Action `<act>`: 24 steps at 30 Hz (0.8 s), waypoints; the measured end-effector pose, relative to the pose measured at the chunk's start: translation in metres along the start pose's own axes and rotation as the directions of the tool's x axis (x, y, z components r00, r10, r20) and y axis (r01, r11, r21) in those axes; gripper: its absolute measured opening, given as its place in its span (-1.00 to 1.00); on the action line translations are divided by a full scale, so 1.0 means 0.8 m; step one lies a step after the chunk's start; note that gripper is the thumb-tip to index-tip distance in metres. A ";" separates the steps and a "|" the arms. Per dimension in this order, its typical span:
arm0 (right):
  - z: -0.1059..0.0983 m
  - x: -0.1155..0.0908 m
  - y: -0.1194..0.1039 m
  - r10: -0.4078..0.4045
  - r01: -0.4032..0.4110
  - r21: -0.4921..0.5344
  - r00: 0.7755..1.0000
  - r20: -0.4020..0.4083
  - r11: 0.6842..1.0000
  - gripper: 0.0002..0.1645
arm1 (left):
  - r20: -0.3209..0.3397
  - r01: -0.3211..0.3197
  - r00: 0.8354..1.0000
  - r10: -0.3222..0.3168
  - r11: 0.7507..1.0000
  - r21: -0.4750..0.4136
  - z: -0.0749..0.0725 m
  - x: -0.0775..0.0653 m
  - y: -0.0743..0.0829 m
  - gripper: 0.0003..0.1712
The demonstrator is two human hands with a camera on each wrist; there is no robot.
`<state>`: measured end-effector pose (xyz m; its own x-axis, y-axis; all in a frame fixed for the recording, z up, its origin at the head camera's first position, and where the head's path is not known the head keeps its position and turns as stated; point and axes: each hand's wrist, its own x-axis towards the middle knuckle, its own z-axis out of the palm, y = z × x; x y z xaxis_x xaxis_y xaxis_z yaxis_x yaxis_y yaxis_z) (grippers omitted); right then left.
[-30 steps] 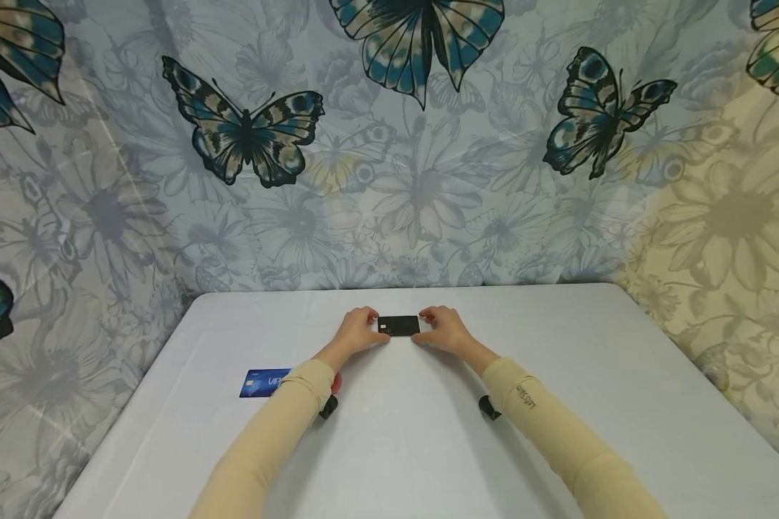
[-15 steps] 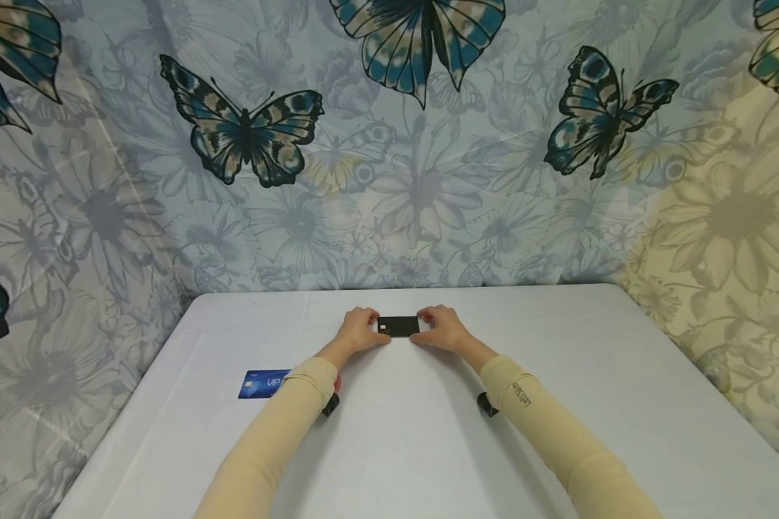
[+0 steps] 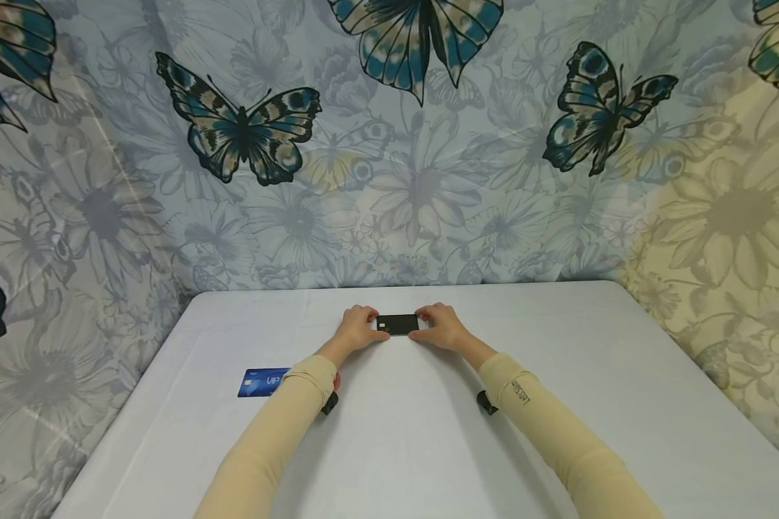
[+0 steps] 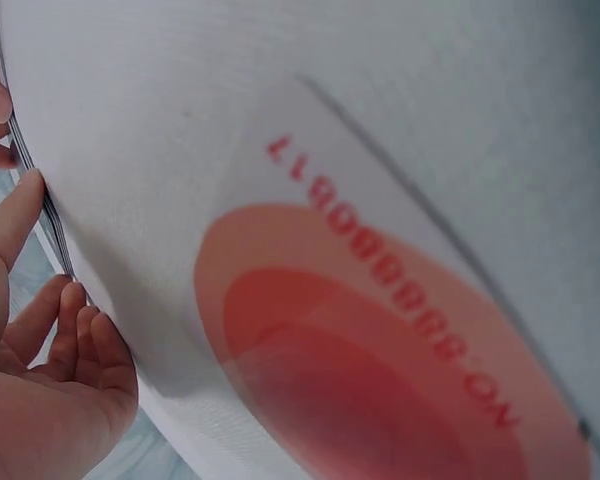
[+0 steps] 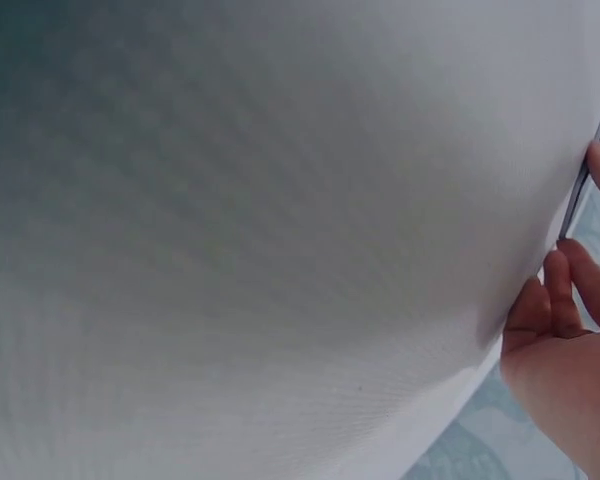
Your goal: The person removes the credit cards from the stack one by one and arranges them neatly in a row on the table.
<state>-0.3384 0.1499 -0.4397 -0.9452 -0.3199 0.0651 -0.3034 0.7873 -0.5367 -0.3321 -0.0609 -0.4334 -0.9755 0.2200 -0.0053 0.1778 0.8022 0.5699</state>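
A black card [image 3: 397, 324] with a small chip lies flat near the back of the white table. My left hand [image 3: 354, 330] pinches its left end between thumb and fingers, and my right hand [image 3: 443, 328] does the same at the right end. Seen edge-on in the left wrist view, the black card [image 4: 48, 215] shows several thin layers, like a stack. Its edge is a narrow line between thumb and fingers in the right wrist view, where the right hand [image 5: 570, 370] touches the tabletop.
To the left lies a blue VIP card [image 3: 262, 383], partly hidden by the left forearm. A card with red circles and printed digits [image 4: 380, 350] fills much of the left wrist view. The table's back edge [image 3: 493, 286] meets a butterfly-patterned backdrop [image 3: 422, 216].
Both hands keep hold of the black card in nearly the same place. The right hand has shifted very slightly left, and the head view has moved a little.
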 end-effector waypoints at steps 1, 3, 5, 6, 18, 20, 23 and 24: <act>0.000 0.000 0.000 -0.001 0.001 0.002 1.000 0.002 1.000 -0.38 | 0.001 0.003 1.000 -0.003 1.000 -0.003 0.000 0.001 0.000 -0.39; 0.001 0.000 0.000 -0.003 0.003 0.002 1.000 0.004 1.000 -0.38 | -0.001 0.003 1.000 -0.003 1.000 -0.009 0.001 0.001 -0.001 -0.40; 0.001 0.000 0.001 0.000 0.000 0.005 1.000 0.006 1.000 -0.39 | -0.003 0.001 1.000 -0.001 1.000 -0.018 0.001 0.001 -0.002 -0.40; 0.001 0.000 0.001 0.002 -0.002 0.010 1.000 0.008 1.000 -0.38 | -0.005 -0.001 1.000 0.001 1.000 -0.023 0.002 0.002 -0.003 -0.40; 0.001 0.000 0.006 -0.068 0.071 0.047 0.996 -0.052 0.996 -0.36 | -0.049 -0.040 0.998 0.036 0.995 -0.087 0.000 -0.001 -0.003 -0.36; 0.001 -0.001 0.004 -0.068 0.071 0.046 0.995 -0.067 0.996 -0.36 | -0.059 -0.044 0.998 0.038 0.994 -0.105 0.000 -0.001 -0.003 -0.36; 0.000 -0.004 0.001 -0.049 0.053 0.057 0.996 -0.068 0.997 -0.34 | -0.069 -0.052 0.997 0.044 0.990 -0.129 0.000 -0.002 -0.003 -0.35; -0.001 -0.006 -0.001 -0.043 0.047 0.060 0.997 -0.065 0.997 -0.34 | -0.070 -0.055 0.996 0.046 0.989 -0.134 0.000 -0.003 -0.003 -0.35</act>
<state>-0.3341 0.1512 -0.4394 -0.9371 -0.3186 0.1426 -0.3397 0.7383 -0.5827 -0.3300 -0.0632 -0.4348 -0.9729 0.2174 0.0788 0.2126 0.7070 0.6745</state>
